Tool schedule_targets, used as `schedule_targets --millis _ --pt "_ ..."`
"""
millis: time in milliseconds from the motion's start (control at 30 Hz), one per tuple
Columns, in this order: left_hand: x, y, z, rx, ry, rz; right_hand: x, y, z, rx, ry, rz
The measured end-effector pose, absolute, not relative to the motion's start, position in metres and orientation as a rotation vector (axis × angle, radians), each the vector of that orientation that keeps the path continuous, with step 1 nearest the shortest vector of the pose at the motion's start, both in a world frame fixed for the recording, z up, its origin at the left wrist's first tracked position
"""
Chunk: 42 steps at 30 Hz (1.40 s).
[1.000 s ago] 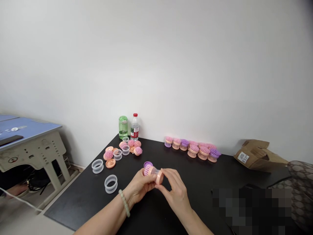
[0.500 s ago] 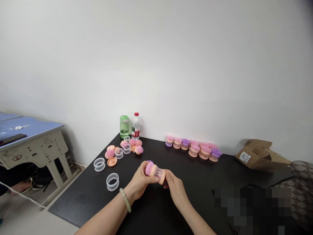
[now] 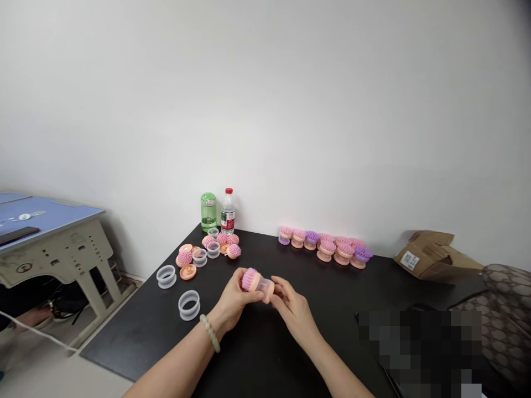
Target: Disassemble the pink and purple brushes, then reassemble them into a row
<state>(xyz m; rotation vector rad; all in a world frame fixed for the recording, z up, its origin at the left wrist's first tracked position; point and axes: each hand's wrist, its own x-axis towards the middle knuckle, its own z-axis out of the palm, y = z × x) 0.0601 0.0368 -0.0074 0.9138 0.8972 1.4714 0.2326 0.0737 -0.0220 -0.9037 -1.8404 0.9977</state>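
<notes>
My left hand (image 3: 234, 296), with a pale green bead bracelet (image 3: 209, 333) on its wrist, grips a pink-bristled massage brush (image 3: 257, 282) with a clear body and an orange collar. The brush lies on its side above the black table (image 3: 136, 337). My right hand (image 3: 292, 310) has its fingers on the brush's far orange end, partly hiding it. Clear plastic rings (image 3: 166, 277) lie left of my hands, and a second ring (image 3: 189, 305) sits closer to me. Beyond them is a heap of pink brush heads (image 3: 233, 251) and orange discs (image 3: 188, 271).
A row of assembled pink and purple brushes (image 3: 326, 247) stands along the wall. A green bottle (image 3: 208, 212) and a water bottle (image 3: 228, 213) stand at the table's far corner. A cardboard box (image 3: 433, 257) lies at right. A blue desk (image 3: 50, 218) stands left.
The view has shifted slightly. My right hand has moved its fingers back onto the brush's orange end, and the brush sits a little nearer my left hand.
</notes>
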Motion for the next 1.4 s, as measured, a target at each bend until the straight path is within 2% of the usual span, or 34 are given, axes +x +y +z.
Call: schedule_targets --millis 167,367,467,800,1167,1233,1400 --pt "0.058 0.038 -0.009 0.942 0.9 1.47 0.229 0.073 -0.023 -0.873 -1.785 1.083" --pt "0.059 0.036 -0.007 1.025 0.864 1.426 0.223 0.072 -0.026 -0.844 -1.479 1.645" --pt "0.062 0.034 -0.005 1.06 0.858 1.382 0.224 0.073 -0.027 -0.877 -1.373 1.777" --pt "0.058 0.039 -0.01 1.043 0.956 1.452 0.229 0.077 -0.025 -0.877 -1.676 1.246" --pt "0.055 0.039 -0.003 1.332 0.953 1.373 0.233 0.074 -0.01 -0.699 -1.576 1.678" --pt "0.055 0.04 -0.004 1.432 1.07 1.369 0.233 0.075 -0.013 -0.765 -1.65 1.517" --pt "0.057 0.042 -0.01 1.704 1.458 1.237 0.233 0.073 -0.017 -0.888 -1.995 0.836"
